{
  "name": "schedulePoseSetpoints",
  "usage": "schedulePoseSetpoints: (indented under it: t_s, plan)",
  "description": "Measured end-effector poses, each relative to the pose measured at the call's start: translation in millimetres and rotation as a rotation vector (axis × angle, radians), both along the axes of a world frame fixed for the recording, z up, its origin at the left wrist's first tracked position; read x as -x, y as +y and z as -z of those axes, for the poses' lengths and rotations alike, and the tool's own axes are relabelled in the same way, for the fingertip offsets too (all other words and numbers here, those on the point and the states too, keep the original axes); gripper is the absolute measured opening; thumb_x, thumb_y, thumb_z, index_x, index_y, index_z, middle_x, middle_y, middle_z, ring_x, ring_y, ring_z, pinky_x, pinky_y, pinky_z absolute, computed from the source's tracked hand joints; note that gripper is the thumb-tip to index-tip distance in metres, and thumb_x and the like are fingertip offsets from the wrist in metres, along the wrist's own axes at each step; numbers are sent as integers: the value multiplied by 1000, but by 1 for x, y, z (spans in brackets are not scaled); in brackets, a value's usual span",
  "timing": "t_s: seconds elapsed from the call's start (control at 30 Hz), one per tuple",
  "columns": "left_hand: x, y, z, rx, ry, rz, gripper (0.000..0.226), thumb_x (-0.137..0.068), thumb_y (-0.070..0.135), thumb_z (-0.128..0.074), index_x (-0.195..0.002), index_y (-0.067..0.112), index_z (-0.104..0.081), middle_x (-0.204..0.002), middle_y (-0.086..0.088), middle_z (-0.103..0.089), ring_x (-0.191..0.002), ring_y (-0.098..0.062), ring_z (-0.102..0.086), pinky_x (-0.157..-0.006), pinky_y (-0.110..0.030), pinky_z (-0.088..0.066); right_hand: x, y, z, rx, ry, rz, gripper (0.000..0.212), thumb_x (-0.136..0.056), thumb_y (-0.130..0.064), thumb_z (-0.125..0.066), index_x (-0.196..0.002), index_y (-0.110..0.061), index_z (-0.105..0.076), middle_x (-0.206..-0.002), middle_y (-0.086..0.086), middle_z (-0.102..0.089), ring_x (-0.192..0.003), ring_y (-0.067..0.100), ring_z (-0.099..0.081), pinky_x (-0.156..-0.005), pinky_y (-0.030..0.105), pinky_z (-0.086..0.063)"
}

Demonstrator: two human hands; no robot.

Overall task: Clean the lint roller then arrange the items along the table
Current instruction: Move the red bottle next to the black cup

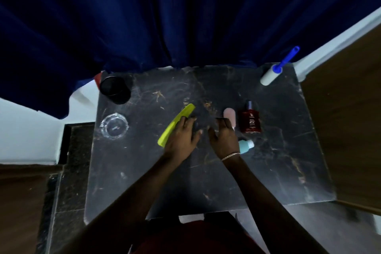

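The lint roller (273, 72), white with a blue handle, lies at the table's far right corner, its handle sticking out past the edge. Mid-table, my left hand (181, 137) and my right hand (223, 138) hold a small dark flat object (205, 122) between them; it is hard to make out against the dark table (206, 179). A yellow-green comb (175, 125) lies slanted, partly under my left hand. A pink oval item (229, 115) and a red bottle (250, 120) lie just beyond my right hand. A teal bottle (246, 145) lies beside my right wrist.
A black cup (114, 89) stands at the far left corner, with a glass ashtray (114, 127) nearer along the left edge. A dark blue curtain (165, 16) hangs behind the table. A wooden panel (348, 121) borders the right side.
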State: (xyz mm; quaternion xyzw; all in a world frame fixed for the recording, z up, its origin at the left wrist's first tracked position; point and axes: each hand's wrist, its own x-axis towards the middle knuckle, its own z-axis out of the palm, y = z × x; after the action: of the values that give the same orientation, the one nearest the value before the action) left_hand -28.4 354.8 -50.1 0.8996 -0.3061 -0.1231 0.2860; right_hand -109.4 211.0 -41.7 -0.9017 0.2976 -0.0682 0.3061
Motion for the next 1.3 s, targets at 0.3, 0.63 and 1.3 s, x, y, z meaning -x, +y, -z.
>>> schedulePoseSetpoints:
  t_s: [0.3,0.63,1.3]
  plan:
    - [42,-163,-12,8,255,-82,33,-95,33,-63,-118,9,-61,-117,-15,-68,-107,-33,-67,-90,-42,-56,34,-135,-1,-49,120,98,28,-91,-22,-62,-117,-17,-69,-122,5,-66,-113,23,-61,-99,30,-46]
    - [58,-236,12,-223,384,-230,25,-99,19,-50,-110,7,-70,-116,-15,-69,-107,-34,-68,-91,-41,-55,46,-183,14,-332,246,238,18,-85,-13,-66,-101,-12,-74,-102,13,-76,-69,18,-69,-50,0,-36]
    - [53,-240,2,-62,438,-375,22,-94,25,-67,-110,11,-71,-114,-10,-72,-108,-27,-67,-95,-41,-56,48,-199,28,-579,110,288,25,-86,-4,-69,-110,-5,-70,-102,14,-75,-76,11,-64,-57,5,-44]
